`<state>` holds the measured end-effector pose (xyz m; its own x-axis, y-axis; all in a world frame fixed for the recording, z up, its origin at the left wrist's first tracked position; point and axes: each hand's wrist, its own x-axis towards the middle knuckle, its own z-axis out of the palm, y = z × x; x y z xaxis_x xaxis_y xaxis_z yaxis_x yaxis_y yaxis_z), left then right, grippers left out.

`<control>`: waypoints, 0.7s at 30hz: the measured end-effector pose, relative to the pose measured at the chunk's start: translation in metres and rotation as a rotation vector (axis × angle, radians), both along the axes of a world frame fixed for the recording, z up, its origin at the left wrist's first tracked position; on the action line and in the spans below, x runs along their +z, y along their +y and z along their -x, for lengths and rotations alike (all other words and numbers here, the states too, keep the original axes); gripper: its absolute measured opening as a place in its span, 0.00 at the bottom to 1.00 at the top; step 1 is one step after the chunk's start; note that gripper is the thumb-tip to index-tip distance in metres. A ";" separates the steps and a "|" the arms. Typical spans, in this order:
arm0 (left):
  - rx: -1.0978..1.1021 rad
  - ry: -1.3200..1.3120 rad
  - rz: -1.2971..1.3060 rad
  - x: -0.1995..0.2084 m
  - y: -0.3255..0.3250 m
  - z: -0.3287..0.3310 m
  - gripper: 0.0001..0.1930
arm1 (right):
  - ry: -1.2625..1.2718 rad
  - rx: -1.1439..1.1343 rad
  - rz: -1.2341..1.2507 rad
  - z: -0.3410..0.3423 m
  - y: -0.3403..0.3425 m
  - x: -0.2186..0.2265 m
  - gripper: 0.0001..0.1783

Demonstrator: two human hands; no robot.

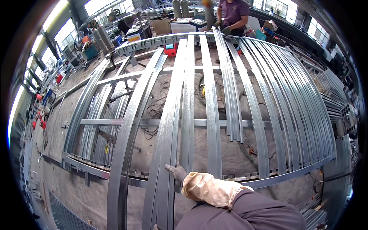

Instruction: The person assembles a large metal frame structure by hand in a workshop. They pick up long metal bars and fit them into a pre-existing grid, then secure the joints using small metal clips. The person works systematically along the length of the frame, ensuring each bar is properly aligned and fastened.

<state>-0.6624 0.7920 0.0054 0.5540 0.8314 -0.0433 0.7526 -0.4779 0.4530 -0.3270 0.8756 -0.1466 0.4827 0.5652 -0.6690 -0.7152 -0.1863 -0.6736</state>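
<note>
Long galvanized steel tubes (165, 134) run away from me, lying side by side over a metal frame. My right hand (177, 174), in a grey glove below a tan sleeve, is closed around the right edge of these tubes near their close end. Only a small gloved bit of my left hand (156, 227) shows at the lower edge, against the near end of the same tubes; its fingers are mostly hidden. Left of them lies another wide steel tube (128, 145), which neither hand touches.
Across the frame a person in a purple shirt (234, 13) has gloved hands on a bundle of thin tubes (232, 103). Several parallel tubes (283, 115) fill the right side. A front rail (283, 179) crosses before me. A red machine (170, 50) and cables (155, 107) lie beyond and beneath.
</note>
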 end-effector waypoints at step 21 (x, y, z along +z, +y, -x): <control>-0.086 0.075 0.152 0.020 -0.012 -0.076 0.54 | 0.344 -0.347 -0.119 -0.052 -0.141 0.121 0.06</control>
<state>-0.5862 0.7797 0.0256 0.6135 0.7615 -0.2090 0.7461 -0.4723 0.4693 -0.2753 0.7351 -0.0259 0.4190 0.4919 -0.7632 -0.9056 0.1658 -0.3904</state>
